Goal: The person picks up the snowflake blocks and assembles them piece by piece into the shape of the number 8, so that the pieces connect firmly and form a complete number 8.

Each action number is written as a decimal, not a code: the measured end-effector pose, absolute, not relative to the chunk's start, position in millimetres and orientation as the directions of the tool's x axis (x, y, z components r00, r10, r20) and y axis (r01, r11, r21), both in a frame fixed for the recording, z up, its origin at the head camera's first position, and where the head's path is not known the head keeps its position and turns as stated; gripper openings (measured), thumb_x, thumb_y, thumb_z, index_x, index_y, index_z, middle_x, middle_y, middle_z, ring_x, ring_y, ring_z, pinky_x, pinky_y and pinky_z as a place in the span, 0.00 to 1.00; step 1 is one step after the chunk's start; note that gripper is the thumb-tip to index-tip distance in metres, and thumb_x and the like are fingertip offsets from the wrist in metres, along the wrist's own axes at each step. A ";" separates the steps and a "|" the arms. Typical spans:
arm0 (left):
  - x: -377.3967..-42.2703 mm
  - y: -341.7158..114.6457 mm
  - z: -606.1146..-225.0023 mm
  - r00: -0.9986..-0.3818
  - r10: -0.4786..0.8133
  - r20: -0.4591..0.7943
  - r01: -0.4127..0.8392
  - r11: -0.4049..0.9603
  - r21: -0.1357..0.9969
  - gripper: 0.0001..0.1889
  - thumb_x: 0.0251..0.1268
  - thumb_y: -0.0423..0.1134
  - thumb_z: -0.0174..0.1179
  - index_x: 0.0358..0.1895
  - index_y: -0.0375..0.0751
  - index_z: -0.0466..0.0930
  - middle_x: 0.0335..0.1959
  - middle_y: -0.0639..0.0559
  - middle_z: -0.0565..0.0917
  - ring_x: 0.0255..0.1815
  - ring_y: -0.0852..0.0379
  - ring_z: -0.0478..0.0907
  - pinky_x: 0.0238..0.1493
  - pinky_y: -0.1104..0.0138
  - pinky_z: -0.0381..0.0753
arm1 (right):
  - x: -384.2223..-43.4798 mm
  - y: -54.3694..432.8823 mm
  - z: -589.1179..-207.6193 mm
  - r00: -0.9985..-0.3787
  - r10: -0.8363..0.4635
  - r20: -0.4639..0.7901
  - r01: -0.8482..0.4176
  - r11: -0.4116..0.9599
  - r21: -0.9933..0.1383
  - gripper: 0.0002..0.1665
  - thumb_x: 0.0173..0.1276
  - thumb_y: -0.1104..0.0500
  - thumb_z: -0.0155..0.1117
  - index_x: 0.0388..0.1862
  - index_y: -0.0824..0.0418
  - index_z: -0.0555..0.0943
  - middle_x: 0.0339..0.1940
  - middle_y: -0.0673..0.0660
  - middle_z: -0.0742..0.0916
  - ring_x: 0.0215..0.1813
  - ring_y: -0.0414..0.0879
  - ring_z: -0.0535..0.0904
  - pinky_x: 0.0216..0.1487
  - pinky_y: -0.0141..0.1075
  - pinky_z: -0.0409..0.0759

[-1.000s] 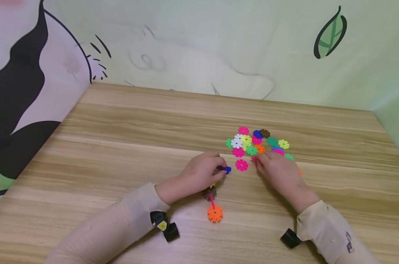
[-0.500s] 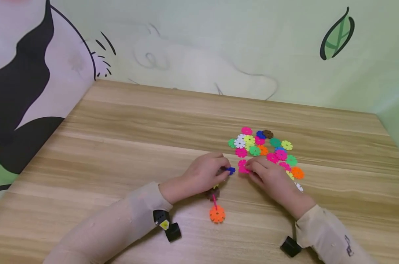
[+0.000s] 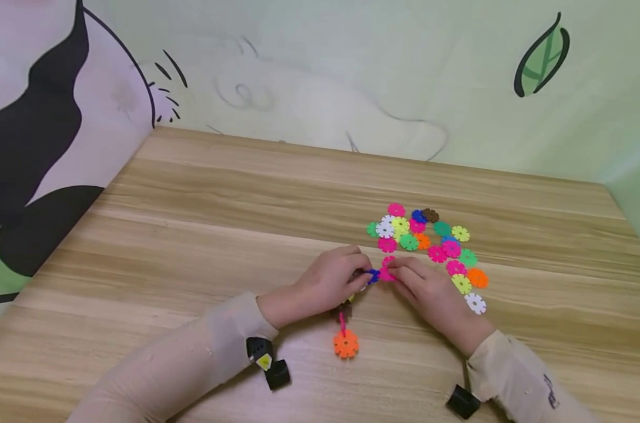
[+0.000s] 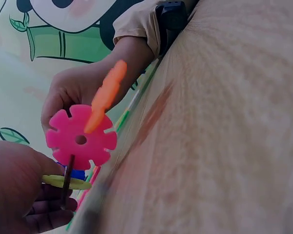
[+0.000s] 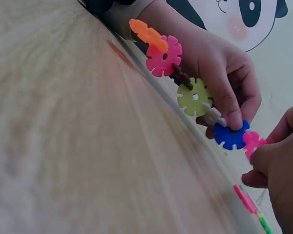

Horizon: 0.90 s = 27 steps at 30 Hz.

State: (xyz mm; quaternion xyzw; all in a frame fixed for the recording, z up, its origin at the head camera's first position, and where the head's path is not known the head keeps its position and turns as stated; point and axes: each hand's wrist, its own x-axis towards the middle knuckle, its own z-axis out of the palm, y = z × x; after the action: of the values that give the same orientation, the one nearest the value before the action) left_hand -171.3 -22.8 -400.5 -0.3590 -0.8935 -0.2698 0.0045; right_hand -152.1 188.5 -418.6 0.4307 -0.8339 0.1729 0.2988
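My left hand pinches the blue notched disc at the end of a chain of interlocking plastic discs. From there the chain runs through a white disc, a yellow disc, a brown disc and a pink disc to an orange disc at its free end. My right hand pinches a separate pink disc between thumb and fingers. In the right wrist view its edge meets the edge of the blue disc. The right fingers partly cover this pink disc.
Loose discs in several colours lie on the wooden table, beyond and to the right of my hands. Among them are a white disc and an orange disc at the right. A painted wall rises behind the table.
My right hand has picked up a pink disc and moved left with it to the blue disc. The left hand keeps its hold on the chain, nearly in place.
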 end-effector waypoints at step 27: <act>-169.9 -23.9 -390.9 -0.694 0.641 0.327 0.717 0.572 0.399 0.03 0.61 0.36 0.63 0.34 0.41 0.84 0.30 0.52 0.81 0.28 0.59 0.75 0.33 0.71 0.76 | -150.4 192.3 -419.3 -0.581 -0.512 0.633 -0.724 0.681 -0.114 0.13 0.65 0.58 0.66 0.46 0.63 0.83 0.46 0.58 0.86 0.48 0.51 0.83 0.46 0.41 0.83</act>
State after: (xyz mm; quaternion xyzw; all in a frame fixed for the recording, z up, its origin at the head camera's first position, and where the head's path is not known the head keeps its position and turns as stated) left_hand -169.9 -23.9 -390.9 -0.3842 -0.8836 -0.2576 0.0730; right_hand -150.4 192.3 -419.3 0.3550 -0.8700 0.1834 0.2888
